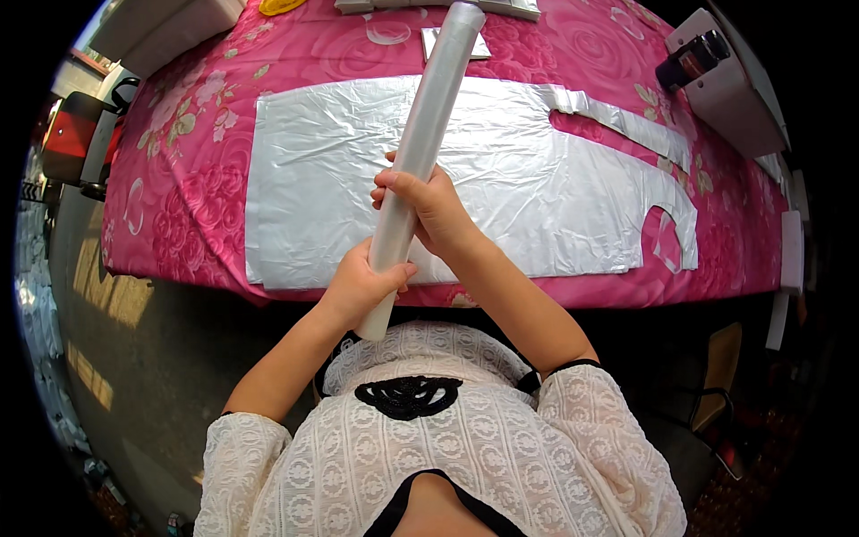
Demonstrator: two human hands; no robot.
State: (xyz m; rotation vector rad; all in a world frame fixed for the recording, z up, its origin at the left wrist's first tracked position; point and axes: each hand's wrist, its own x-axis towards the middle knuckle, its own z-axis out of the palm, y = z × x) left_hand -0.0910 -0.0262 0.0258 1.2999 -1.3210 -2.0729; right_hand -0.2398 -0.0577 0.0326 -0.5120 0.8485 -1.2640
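Whitish roll [424, 139] in left hand [366, 279], right hand [435, 204] (slanted).

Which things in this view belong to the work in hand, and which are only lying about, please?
Apparently in use:
- translucent whitish roll, held in the left hand and right hand
- silvery vest-shaped bag, lying flat beneath

Apparently lying about:
- small silvery packet
- dark cylindrical container
- brown-backed chair

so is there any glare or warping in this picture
Head view: bright highlights on the plastic-film roll and creased silver sheet; sunlit patches on the floor at left; same view, fisheye distortion bows the pink floral tablecloth, corners black.
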